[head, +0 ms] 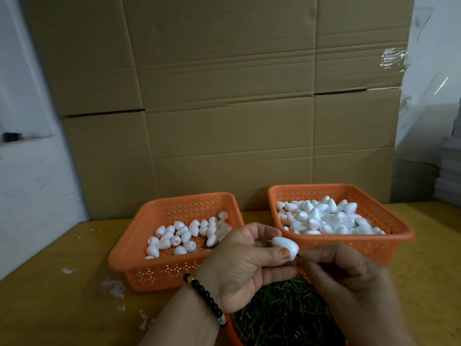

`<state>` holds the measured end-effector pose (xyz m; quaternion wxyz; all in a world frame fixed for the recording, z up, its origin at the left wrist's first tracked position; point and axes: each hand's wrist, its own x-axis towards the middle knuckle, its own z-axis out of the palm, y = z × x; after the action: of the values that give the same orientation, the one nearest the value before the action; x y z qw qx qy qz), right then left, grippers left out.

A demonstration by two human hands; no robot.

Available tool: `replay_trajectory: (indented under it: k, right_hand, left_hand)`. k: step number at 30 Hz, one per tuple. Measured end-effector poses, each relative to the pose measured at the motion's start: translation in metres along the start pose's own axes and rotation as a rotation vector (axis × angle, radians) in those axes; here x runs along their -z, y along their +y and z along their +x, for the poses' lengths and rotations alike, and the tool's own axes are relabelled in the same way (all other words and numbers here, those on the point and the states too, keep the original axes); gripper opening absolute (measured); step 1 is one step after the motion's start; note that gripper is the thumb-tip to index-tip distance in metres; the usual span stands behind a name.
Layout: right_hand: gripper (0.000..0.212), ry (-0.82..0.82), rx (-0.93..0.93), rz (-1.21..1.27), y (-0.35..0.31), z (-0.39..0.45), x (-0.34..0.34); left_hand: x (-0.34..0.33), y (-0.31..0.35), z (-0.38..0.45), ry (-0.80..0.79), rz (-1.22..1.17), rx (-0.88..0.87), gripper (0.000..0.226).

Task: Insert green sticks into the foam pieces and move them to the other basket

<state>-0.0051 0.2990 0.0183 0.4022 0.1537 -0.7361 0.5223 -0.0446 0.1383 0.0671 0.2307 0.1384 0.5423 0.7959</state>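
Stacked cardboard boxes (224, 96) fill the upper frame behind your yellow table (50, 283). Two orange baskets sit mid-frame: the right basket (399, 231) heaped with foam pieces, the left basket (124, 258) holding a sparse layer. A pile of green sticks (282, 313) lies at bottom centre. Your left hand (239, 268) pinches a foam piece (284, 247) between thumb and fingers. Your right hand (349, 275) curls its fingers round a green stick (298, 255) touching the piece's lower end.

You work in dim, flat light with soft shadows. Past your fingers, the foam (321, 218) glows near white, its detail washed out. Tape (393, 58) far above them catches glare. Your right hand (349, 275) is blurred; wall lines bow at the edges.
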Motion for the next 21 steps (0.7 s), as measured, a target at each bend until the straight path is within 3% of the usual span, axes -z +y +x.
replay_trajectory:
  k: [12, 21]
  right_hand:
    - [0.008, -0.008, -0.040, 0.001, 0.0003, -0.0001, 0.0007]
    - [0.023, -0.021, -0.125, 0.049, 0.0031, -0.0009, -0.0013]
  left_hand:
    - [-0.0021, 0.0001, -0.0017, -0.005, -0.004, 0.001, 0.030]
    - [-0.0006, 0.0015, -0.0004, 0.004, -0.051, 0.009, 0.039]
